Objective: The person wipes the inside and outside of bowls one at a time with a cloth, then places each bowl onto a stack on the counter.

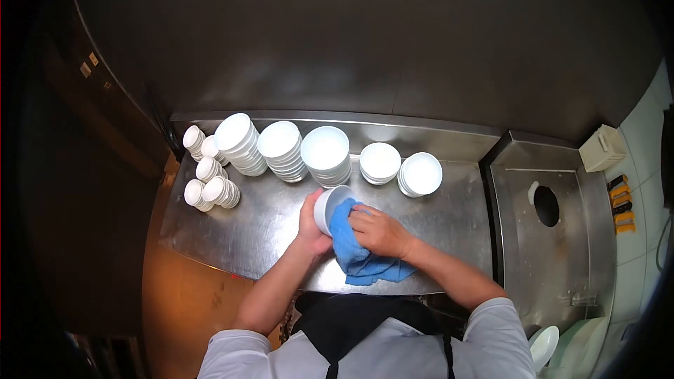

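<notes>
A white bowl [321,212], tilted on its side, is held by my left hand [309,223], whose fingers wrap round its left side. My right hand [375,229] is closed on a blue cloth [349,247], part of which is pushed into the bowl's opening. The rest of the cloth hangs down over the front of the steel counter [267,221]. Just behind the bowl stands a tall stack of white bowls [327,149]. Part of my left hand's fingers is hidden behind the bowl.
More stacked bowls [279,142] line the counter's back. Several stacks of small white cups [220,191] stand at the left. To the right are a steel basin [519,260] with a dark round hole, a white holder [602,149] and yellow-and-black tools [622,210] by the tiled wall.
</notes>
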The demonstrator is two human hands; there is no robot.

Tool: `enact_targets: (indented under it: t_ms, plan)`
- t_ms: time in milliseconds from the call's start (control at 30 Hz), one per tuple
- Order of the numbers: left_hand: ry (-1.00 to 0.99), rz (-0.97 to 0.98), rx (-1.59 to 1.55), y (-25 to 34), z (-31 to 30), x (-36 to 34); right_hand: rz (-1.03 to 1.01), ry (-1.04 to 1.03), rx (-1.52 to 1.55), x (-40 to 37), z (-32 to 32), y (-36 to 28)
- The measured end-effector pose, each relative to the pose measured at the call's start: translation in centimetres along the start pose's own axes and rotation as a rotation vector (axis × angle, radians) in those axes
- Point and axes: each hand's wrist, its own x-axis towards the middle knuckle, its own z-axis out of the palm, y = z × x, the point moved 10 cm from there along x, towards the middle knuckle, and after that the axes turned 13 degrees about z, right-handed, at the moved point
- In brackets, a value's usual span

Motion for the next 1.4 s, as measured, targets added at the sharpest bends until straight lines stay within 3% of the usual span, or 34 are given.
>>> enact_targets:
  t_ms: [67, 167, 267, 367, 433, 467, 500, 567, 600, 667, 767, 833, 900, 967, 1000, 1067, 1100, 1133, 1167, 1233, 1300, 1333, 1367, 1400]
  plan:
    - [-0.03, -0.156, -0.005, -1.6, -0.1, -0.5, -0.134, 0.106, -0.197, 0.0, -1.1, -1.9]
    - [-0.006, -0.092, 0.145, -1.4, 0.6, -0.9, -0.056, 0.052, -0.14, -0.1, 1.7, 1.0]
    - [0.09, 0.215, 0.388, 1.4, -2.7, 0.4, 0.371, 0.079, 0.185, -0.1, 4.4, 2.0]
    - [0.075, 0.503, 0.493, 3.0, -1.4, -0.7, 0.762, 0.203, 0.95, -2.5, 7.3, 4.3]
    - [0.074, 0.586, 0.498, 3.3, -1.1, -1.8, 0.767, 0.32, 1.035, -2.9, 4.8, 4.9]
    - [-0.05, 0.561, 0.484, 2.8, -1.2, -1.6, 0.769, 0.385, 1.072, -3.5, 3.4, 5.6]
    - [-0.048, 0.49, 0.341, 2.7, -0.8, -1.5, 0.704, 0.453, 1.078, -4.1, 2.8, 6.8]
    - [-0.046, 0.335, 0.049, 2.0, 1.0, -1.5, 1.029, 0.695, 1.56, -5.5, 3.0, 8.8]
    - [-0.138, 0.241, 0.028, 1.5, 1.6, -1.1, 1.068, 0.733, 1.504, -5.8, 2.0, 9.7]
    - [-0.187, 0.268, 0.102, 1.1, 2.5, -1.5, 1.133, 0.806, 1.399, -6.8, 0.4, 11.3]
    - [-0.191, 0.322, 0.173, 1.6, 3.6, -2.4, 1.285, 0.863, 0.898, -9.7, 0.6, 13.6]
    - [-0.123, 0.395, 0.29, 1.6, 2.1, -2.1, 0.896, 0.771, 0.881, -7.5, 1.1, 10.0]
    - [-0.111, 0.349, 0.451, -0.3, 1.5, -1.7, 0.528, 0.703, 0.291, -4.2, -1.3, 3.3]
    - [-0.29, 0.677, 1.06, 0.5, 3.7, -3.8, 0.456, 0.539, -0.014, -1.8, -3.0, 0.7]
    - [-0.249, 0.763, 1.184, 0.7, 4.2, -4.3, 0.484, 0.582, 0.183, -1.8, -3.6, 2.0]
    - [-0.205, 0.626, 1.04, -0.1, 3.6, -4.4, 0.538, 0.656, 0.593, -2.4, -3.5, 4.9]
    - [-0.182, 0.558, 0.964, -0.5, 3.7, -4.8, 0.696, 0.639, 1.007, -2.9, -2.1, 7.7]
    - [-0.2, 0.633, 1.196, 0.3, 5.2, -5.6, 0.84, 0.598, 1.42, -3.1, -0.2, 9.6]
    - [-0.331, 0.843, 1.29, 1.0, 7.4, -6.2, 0.969, 0.529, 1.834, -3.1, 2.3, 10.1]
    - [-0.601, 1.277, 1.459, 1.5, 11.8, -8.3, 0.937, 0.552, 1.965, -2.2, 3.0, 9.7]
    - [-0.575, 1.368, 1.575, 2.8, 12.4, -7.7, 0.918, 0.567, 2.097, -2.2, 4.6, 8.9]
    - [-0.569, 1.394, 1.663, 3.6, 12.7, -6.9, 0.989, 0.458, 1.863, -2.6, 4.8, 9.1]
    - [-0.563, 1.419, 1.753, 4.6, 13.0, -6.1, 1.095, 0.591, 1.843, -3.7, 5.9, 8.9]
    - [-0.494, 1.421, 1.799, 5.9, 13.0, -5.1, 1.099, 0.576, 1.74, -3.6, 3.9, 7.5]
